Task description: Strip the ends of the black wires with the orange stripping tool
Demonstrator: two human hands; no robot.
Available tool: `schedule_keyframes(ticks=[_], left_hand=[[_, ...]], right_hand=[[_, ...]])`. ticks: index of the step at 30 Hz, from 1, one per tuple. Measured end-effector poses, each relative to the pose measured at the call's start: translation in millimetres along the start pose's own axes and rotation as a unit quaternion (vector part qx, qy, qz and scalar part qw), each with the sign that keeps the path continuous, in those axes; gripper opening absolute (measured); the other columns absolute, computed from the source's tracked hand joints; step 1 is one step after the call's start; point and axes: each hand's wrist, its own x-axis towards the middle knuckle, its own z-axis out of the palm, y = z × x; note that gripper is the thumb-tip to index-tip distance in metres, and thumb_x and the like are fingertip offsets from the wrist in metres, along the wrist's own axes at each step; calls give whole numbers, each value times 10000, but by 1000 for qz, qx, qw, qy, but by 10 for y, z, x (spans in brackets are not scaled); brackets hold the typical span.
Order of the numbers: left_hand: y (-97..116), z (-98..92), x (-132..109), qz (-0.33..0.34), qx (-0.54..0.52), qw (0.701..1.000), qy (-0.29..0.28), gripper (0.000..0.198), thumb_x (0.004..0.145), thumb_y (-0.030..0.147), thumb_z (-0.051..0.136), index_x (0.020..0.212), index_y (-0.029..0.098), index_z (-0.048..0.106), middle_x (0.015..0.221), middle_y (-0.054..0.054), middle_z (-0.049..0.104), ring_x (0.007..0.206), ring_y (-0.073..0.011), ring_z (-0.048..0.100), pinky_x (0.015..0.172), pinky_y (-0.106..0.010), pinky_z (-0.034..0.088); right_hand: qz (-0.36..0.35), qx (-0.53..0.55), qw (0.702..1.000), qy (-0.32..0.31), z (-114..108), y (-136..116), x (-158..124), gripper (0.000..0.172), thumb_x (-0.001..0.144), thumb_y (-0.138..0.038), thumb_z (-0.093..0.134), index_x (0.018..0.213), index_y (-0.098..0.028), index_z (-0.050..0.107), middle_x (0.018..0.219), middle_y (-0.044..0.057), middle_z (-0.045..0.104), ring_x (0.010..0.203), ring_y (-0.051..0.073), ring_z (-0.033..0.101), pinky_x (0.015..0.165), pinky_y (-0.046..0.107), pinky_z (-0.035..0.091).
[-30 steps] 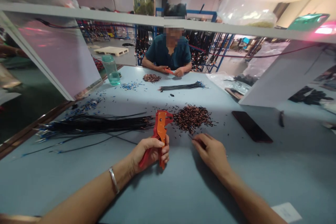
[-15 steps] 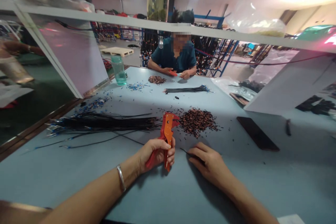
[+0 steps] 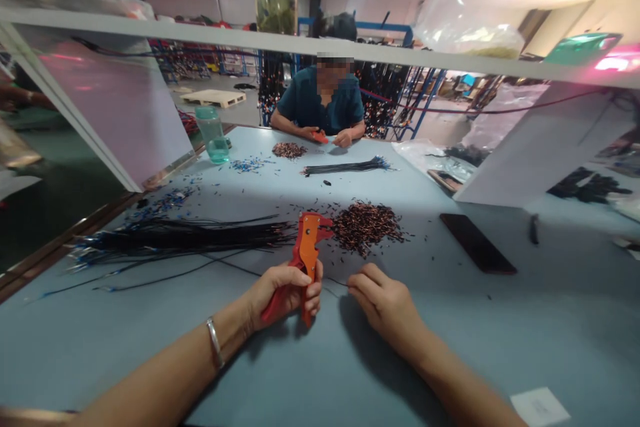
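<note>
Inside the clasped left hand (image 3: 291,295) sit pliers (image 3: 309,250); right of that grip, the right hand's fingertips (image 3: 354,282) pinch 1 wire (image 3: 336,281), near 1 pile (image 3: 369,227).

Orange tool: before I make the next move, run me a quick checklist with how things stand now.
1. Tool gripped in left hand: ok.
2. Wire pinched in right hand: ok.
3. Wire between the tool's jaws: not ok, it runs lower, toward the left hand.
4. Wire's far end in sight: cannot tell, the left hand may hide it.
5. Tool's head off the pile: cannot tell, they overlap in view.
6. Phone apart from both hands: ok.
</note>
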Motion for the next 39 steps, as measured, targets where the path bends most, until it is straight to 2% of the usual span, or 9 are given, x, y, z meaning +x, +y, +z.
schedule_keyframes(ticks=[4, 9, 14, 18, 20, 25, 29, 34, 39], left_hand=[[2, -15, 1, -5, 4, 1000, 0, 245, 691, 242, 601, 914, 153, 551, 673, 24, 509, 590, -125, 511, 689, -331, 401], [-11, -22, 3, 5, 6, 1000, 0, 250, 687, 238, 606, 915, 148, 557, 669, 21, 515, 586, -126, 510, 687, -332, 401], [-20, -15, 5, 15, 8, 1000, 2, 239, 687, 231, 604, 907, 149, 559, 660, 22, 516, 581, -129, 516, 681, -331, 406], [-14, 4, -6, 18, 12, 1000, 2, 236, 683, 227, 607, 901, 147, 560, 658, 21, 520, 581, -129, 522, 676, -330, 416], [-10, 15, -13, 20, 12, 1000, 2, 242, 678, 229, 615, 899, 146, 562, 658, 21, 523, 576, -124, 520, 669, -323, 417], [-16, 18, -30, 8, 18, 1000, -24, 298, 661, 220, 631, 943, 147, 568, 671, 18, 530, 584, -126, 529, 646, -309, 419], [-24, 29, -50, 9, 42, 998, -45, 323, 656, 219, 653, 959, 151, 564, 675, 16, 537, 577, -122, 522, 613, -290, 417], [-23, 95, -71, 38, 95, 994, -40, 314, 648, 227, 662, 936, 151, 561, 665, 17, 521, 573, -123, 508, 599, -292, 423], [-49, 111, -70, 104, 181, 978, -13, 360, 670, 299, 699, 962, 153, 547, 698, 15, 503, 622, -128, 484, 626, -287, 404]], right_hand=[[-18, -91, 995, -26, 135, 40, 37, 248, 948, -123, 468, 813, -197, 663, 768, 25, 602, 572, 120, 560, 548, 196, 407], [57, -130, 989, 34, 129, 301, 61, 260, 939, -113, 442, 795, -165, 653, 795, 76, 619, 570, 153, 569, 533, 234, 403], [31, -84, 995, 48, 67, 211, 64, 239, 981, -182, 432, 922, -173, 663, 849, 70, 634, 719, 156, 632, 677, 213, 478], [7, -68, 998, -6, 149, 116, 78, 263, 950, -134, 438, 834, -194, 667, 777, 38, 611, 594, 138, 584, 558, 209, 438], [36, -78, 996, 14, 139, 172, 77, 279, 945, -127, 429, 794, -183, 656, 775, 53, 613, 575, 147, 580, 541, 225, 436], [60, -35, 996, 58, -27, 297, 44, 196, 958, -164, 455, 968, -174, 651, 865, 73, 656, 740, 172, 658, 676, 238, 511], [51, 2, 998, -20, -21, 243, 18, 206, 907, -105, 487, 975, -178, 668, 869, 67, 678, 737, 176, 680, 661, 240, 523], [65, -65, 994, -66, 30, 193, -27, 205, 880, -111, 510, 932, -172, 699, 828, 73, 677, 634, 196, 668, 562, 265, 489], [69, 10, 997, 31, -115, 144, -8, 204, 916, -144, 469, 906, -173, 671, 792, 53, 644, 633, 165, 625, 593, 249, 470]])
